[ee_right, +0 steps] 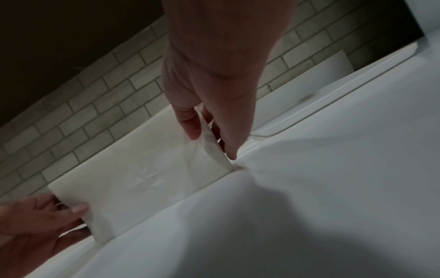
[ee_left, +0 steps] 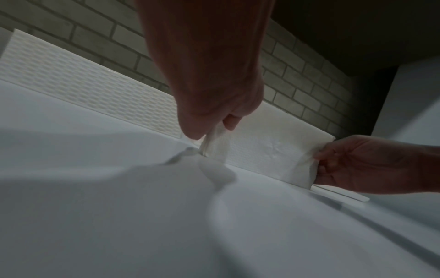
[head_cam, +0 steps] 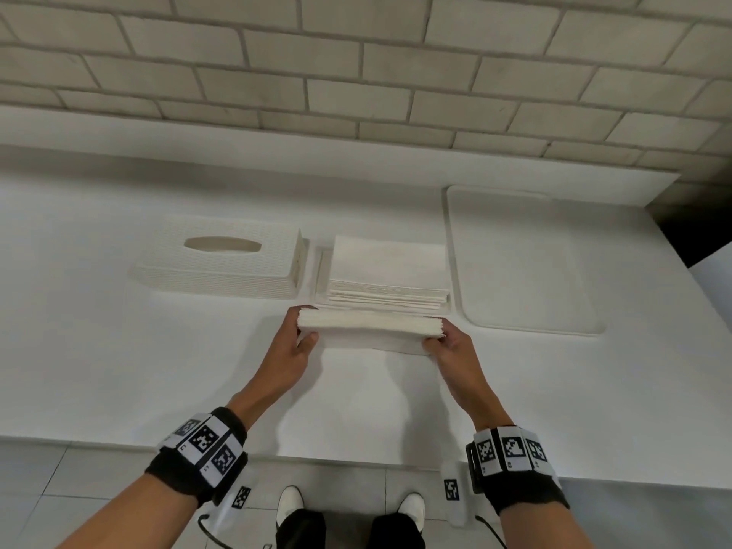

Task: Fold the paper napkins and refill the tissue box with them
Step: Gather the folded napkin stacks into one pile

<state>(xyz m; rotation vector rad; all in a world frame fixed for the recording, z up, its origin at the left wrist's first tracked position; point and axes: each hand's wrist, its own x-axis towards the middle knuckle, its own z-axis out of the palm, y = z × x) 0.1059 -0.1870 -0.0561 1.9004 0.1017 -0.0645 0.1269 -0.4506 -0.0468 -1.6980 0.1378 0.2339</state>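
Hands: two; left hand (head_cam: 291, 350) and right hand (head_cam: 453, 352) each pinch an end of one folded napkin bundle (head_cam: 370, 328), frame centre.
Stacks: one napkin stack (head_cam: 390, 267) above it.
Boxes: one tissue box (head_cam: 222, 259), centre left.
Head view only: tray (head_cam: 523, 263), right.

A napkin bundle (head_cam: 370, 326) sits between the left hand (head_cam: 291, 346) and right hand (head_cam: 451, 348). Beyond them lies a napkin stack (head_cam: 390, 267), tissue box (head_cam: 222, 259) to its left, tray (head_cam: 523, 263) to its right.

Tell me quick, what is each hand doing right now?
Left hand: grips the left end of the folded napkin bundle, thumb in front.
Right hand: pinches the right end of the same bundle.
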